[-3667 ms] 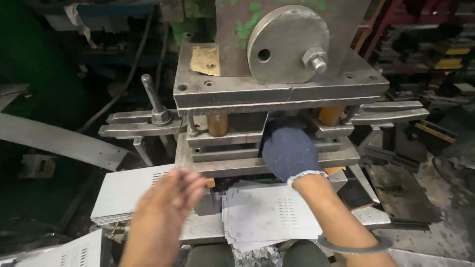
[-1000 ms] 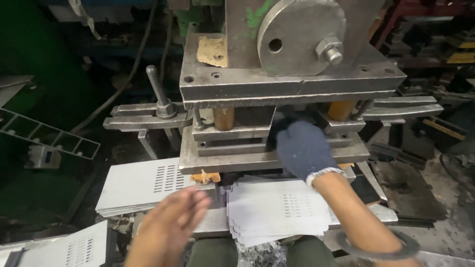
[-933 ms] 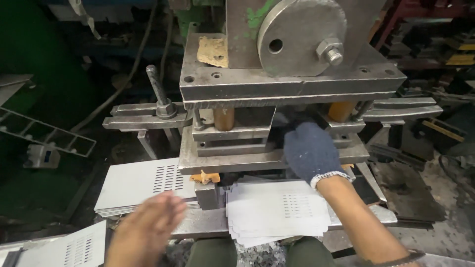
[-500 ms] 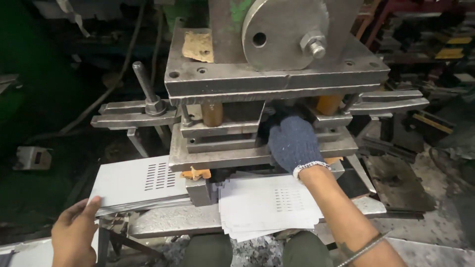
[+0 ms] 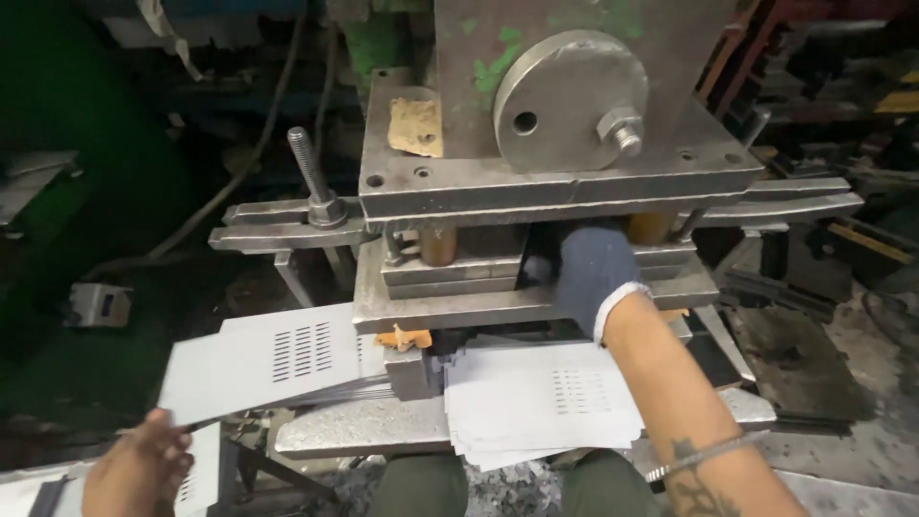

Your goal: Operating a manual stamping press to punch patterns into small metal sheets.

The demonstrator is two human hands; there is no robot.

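- Dim workshop, steel punch press (image 5: 555,182) ahead.
- Right hand (image 5: 591,273), gloved, inside the die gap; fingers hidden, cannot tell.
- Left hand (image 5: 139,469): fingers clamped on louvred sheet (image 5: 278,359) at its corner.
- Punched sheets (image 5: 541,402) stacked below die; left sheet not yet in the die.

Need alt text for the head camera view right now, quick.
A gloved right hand reaches into the gap of a steel press, above a stack of punched sheets. The bare left hand grips the corner of a slotted sheet at lower left.
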